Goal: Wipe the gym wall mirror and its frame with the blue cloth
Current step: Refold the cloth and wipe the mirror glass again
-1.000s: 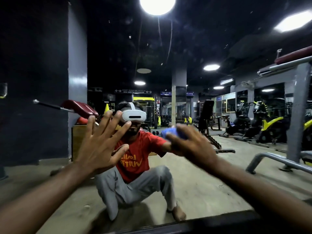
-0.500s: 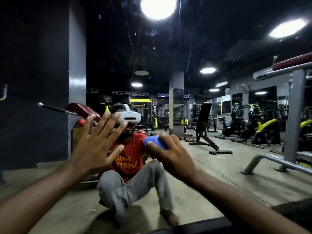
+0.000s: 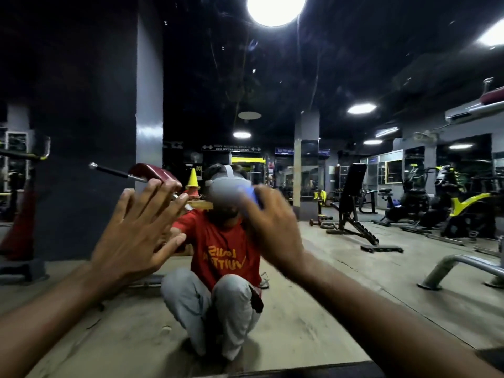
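A person is wiping the large gym wall mirror (image 3: pixel 354 64) with a small blue cloth (image 3: pixel 249 193).
The right hand (image 3: pixel 270 227) is gripping the cloth against the glass at mid-height, and the left hand (image 3: pixel 136 236) is lying released, fingers spread, seemingly flat on the glass. The mirror is reflecting a round white ceiling lamp (image 3: pixel 275 6), a grey pillar (image 3: pixel 149 91), a black incline bench (image 3: pixel 351 203) and a beige floor (image 3: pixel 341 309). Its dark frame (image 3: pixel 300 371) is edging the bottom.

Yellow mirror-reversed lettering on the red T-shirt (image 3: pixel 223 259), seen in the reflection below and between the left hand's fingers (image 3: pixel 152 199) and the right hand's fingers (image 3: pixel 263 203), reads in part "LOUIS VUITT". Above the fingers, a dark hanging sign (image 3: pixel 231 148) with white arrows carries reversed white text too small to read. The blue sign (image 3: pixel 302 151) to its right is also illegible.
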Motion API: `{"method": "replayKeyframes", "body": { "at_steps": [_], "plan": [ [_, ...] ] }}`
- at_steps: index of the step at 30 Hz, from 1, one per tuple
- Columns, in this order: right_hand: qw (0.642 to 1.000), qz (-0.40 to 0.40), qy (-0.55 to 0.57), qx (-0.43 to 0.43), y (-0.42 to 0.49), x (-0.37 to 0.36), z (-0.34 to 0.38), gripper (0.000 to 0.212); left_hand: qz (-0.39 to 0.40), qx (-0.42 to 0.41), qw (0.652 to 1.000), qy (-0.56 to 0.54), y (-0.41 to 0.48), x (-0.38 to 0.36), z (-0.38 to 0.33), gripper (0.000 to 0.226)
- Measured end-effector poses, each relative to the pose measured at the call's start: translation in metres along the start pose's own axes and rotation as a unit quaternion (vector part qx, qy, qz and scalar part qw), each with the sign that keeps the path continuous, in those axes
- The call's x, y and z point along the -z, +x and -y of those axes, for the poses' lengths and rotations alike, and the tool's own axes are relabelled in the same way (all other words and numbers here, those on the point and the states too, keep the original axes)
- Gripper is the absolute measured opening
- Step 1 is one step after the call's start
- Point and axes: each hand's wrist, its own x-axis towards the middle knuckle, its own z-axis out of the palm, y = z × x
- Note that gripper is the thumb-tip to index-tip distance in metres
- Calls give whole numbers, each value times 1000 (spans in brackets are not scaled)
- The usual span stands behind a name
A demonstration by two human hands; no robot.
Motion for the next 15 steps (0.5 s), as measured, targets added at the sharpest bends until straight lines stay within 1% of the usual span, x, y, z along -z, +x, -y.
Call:
{"method": "replayKeyframes", "body": {
  "at_steps": [2,3,5,6,7,8,10,12,13,14,15],
  "plan": [
    [992,41,15,118,-21,-13,17,33,-1,6,1000,6,-3,0,0,79],
    [984,56,19,170,-29,-18,21,33,2,8,1000,7,-5,0,1,79],
    [967,84,16,241,-29,-19,20,35,18,11,1000,5,-8,1,6,78],
    [964,90,3,251,-22,-17,14,36,29,11,1000,3,-9,2,9,78],
    [967,80,-17,241,-11,-14,6,37,36,11,999,2,-10,3,10,78],
    [977,55,-35,204,4,-10,-2,38,43,14,999,2,-12,3,12,78],
    [995,-8,-71,70,34,1,-23,38,46,37,998,-2,-16,2,16,78],
    [993,-43,-86,-70,54,9,-29,40,51,73,996,-12,-22,3,27,80],
    [990,-42,-81,-108,58,7,-22,42,54,84,995,-17,-26,3,35,81],
    [989,-40,-71,-122,58,3,-11,42,57,80,995,-18,-29,4,44,81],
    [991,-41,-57,-116,53,-3,5,41,62,63,996,-14,-31,5,51,80]
  ]
}}
